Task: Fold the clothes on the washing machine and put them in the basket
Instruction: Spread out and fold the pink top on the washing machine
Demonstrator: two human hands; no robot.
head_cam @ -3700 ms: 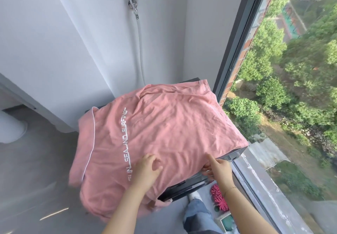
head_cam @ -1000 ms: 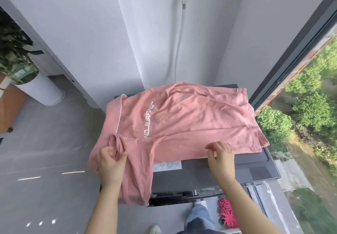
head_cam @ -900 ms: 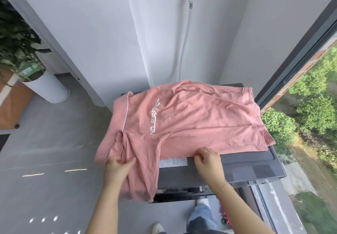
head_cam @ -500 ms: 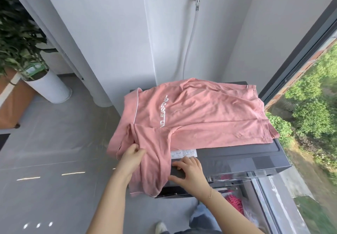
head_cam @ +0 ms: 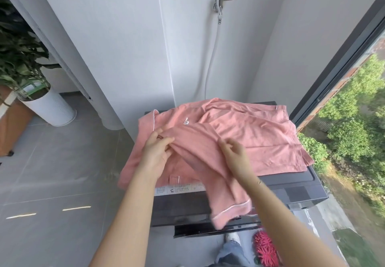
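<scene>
The washing machine [head_cam: 291,189] stands dark under both hands, its worktop largely covered. The pink shirt [head_cam: 250,137] lies spread across that worktop, beneath and beyond the grip. One sleeve [head_cam: 210,166] is folded over the body, its piped cuff hanging over the machine's near edge. The left hand [head_cam: 155,154] grasps a bunch of fabric at the sleeve's upper end. The right hand [head_cam: 235,158] pinches the sleeve's far edge, just beside the left.

Home laundry balcony: washing machine [head_cam: 291,189], wall tap [head_cam: 221,4], window [head_cam: 337,62].
</scene>
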